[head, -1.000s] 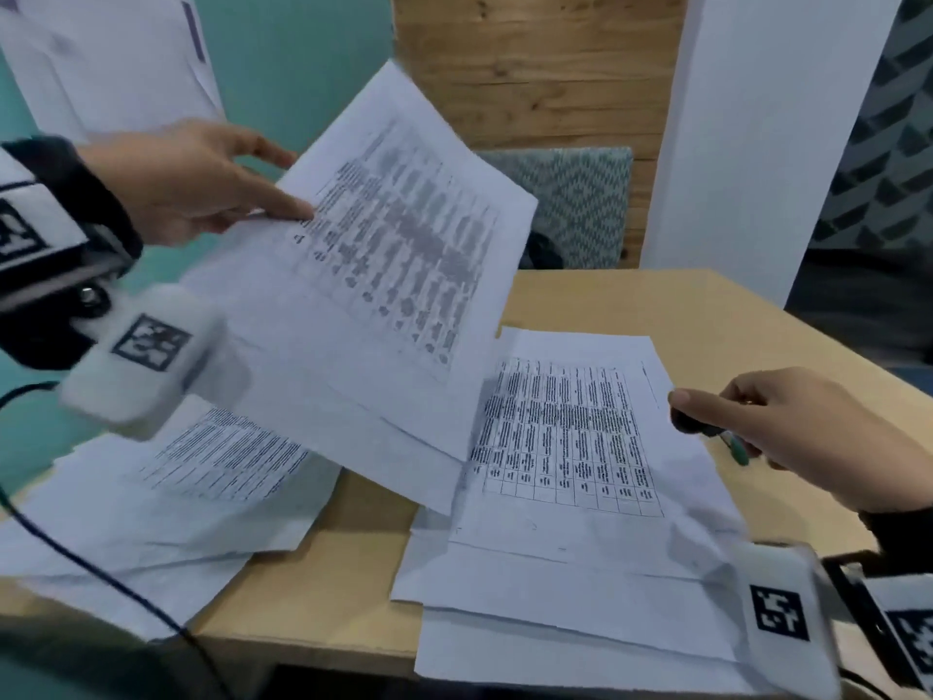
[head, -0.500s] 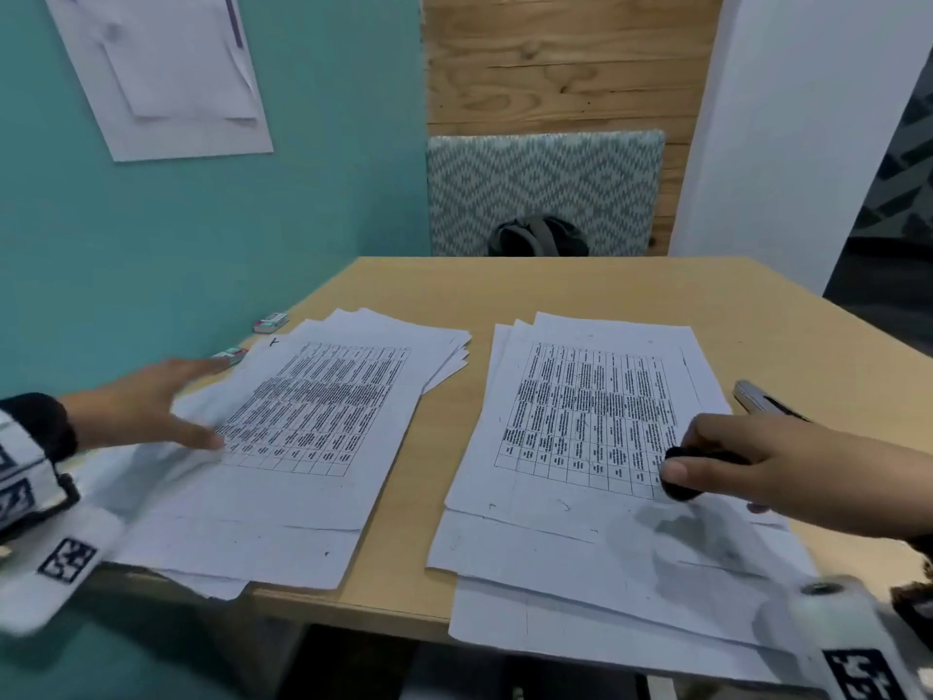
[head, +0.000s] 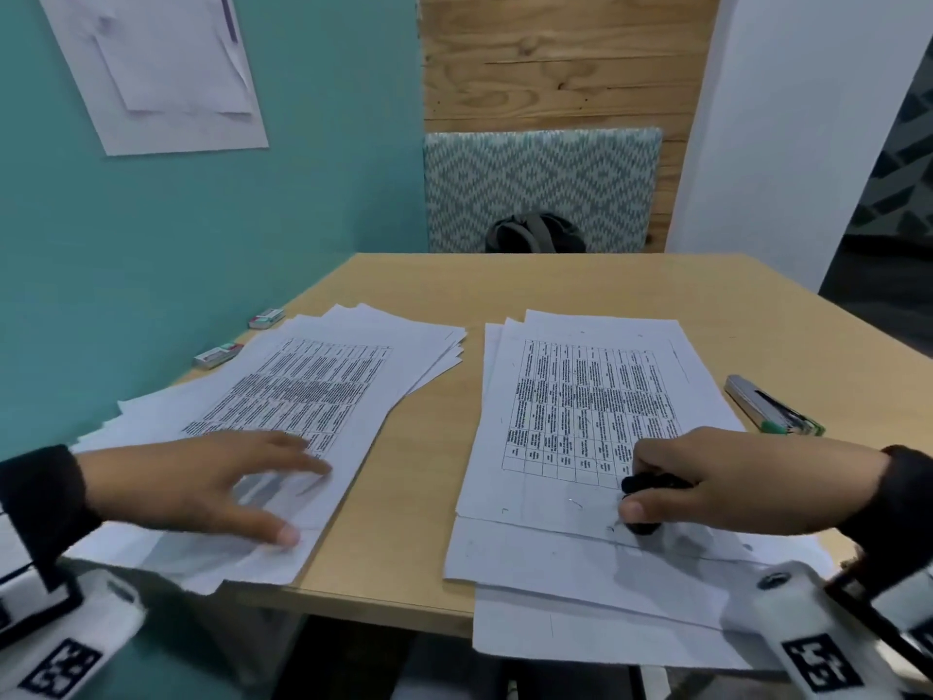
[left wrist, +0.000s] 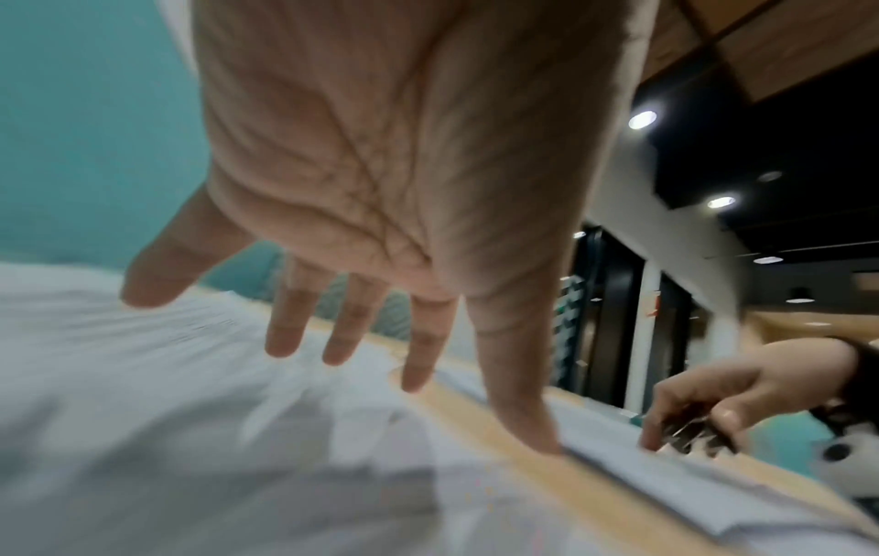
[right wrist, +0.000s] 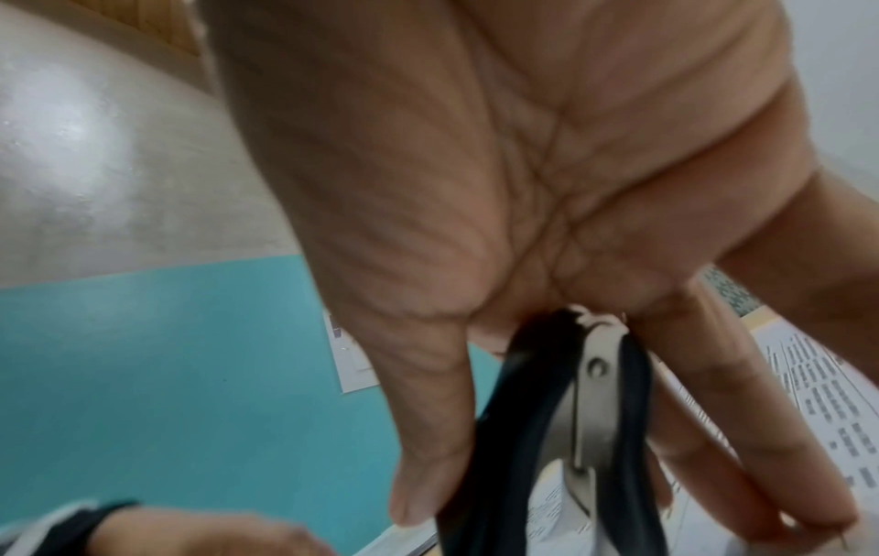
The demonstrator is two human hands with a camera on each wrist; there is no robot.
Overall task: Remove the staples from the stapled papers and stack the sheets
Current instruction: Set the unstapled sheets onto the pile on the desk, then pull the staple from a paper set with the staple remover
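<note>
On the tan wooden bench lie two loose piles of white printed sheets bearing black tables. Taking the green-and-silver stapler at the bench's right side as landmark, the stapled papers pile lies just left of it, and the stack of loosened sheets lies well to its left, beyond a strip of bare bench; keeping them apart likely separates finished work from work pending.

The right hand rests on the near part of the pile beside the stapler, thumb and fingers pinching a black-handled metal staple remover, its claws pointing down at the paper, probably ready for a staple; no staple shows clearly.

The left hand sits palm down over the far pile, fingers spread and straight, seemingly flattening the sheets so they stay squared.

Two small staple boxes lie by the teal wall, well left of the stapler.
</note>
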